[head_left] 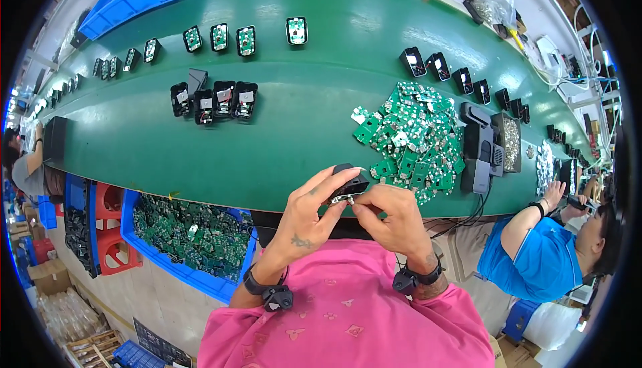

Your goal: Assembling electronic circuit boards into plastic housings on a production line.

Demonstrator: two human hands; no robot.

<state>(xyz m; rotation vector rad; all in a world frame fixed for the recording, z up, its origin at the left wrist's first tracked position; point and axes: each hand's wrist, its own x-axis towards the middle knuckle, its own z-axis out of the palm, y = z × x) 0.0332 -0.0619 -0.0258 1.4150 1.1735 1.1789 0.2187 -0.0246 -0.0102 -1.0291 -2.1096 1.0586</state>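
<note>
My left hand is closed around a black plastic housing, tilted over the front edge of the green bench, its hollow side facing me. At the near rim of the housing shows a small whitish part; its kind I cannot make out. My right hand pinches thumb and forefinger together right at that part, and what lies between the fingertips is too small to name. Just beyond my right hand spreads a pile of green circuit boards. Several black housings with parts inside stand grouped to the left.
Rows of housings with green boards and open black housings line the bench. Right of the pile are a grey device and a box of small parts. A blue bin sits below left; a co-worker works at right.
</note>
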